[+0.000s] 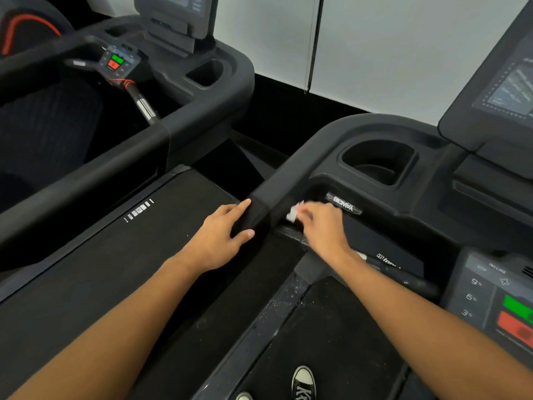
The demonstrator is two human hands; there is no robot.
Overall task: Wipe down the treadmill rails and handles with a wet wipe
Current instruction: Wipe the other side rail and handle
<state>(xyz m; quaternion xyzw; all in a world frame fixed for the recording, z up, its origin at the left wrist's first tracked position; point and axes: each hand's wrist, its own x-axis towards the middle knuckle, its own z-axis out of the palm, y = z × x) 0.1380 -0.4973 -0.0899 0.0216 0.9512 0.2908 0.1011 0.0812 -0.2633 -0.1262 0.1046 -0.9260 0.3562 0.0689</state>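
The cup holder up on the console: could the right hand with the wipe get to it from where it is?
Probably yes. The right hand, pinching the wet wipe, sits just below the cup holder; only open console surface lies between them, and the left hand rests on the rail, out of the way.

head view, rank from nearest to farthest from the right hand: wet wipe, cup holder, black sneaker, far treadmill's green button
1. wet wipe, pinched in the right hand
2. cup holder, just above it
3. black sneaker, bottom edge
4. green button, upper left
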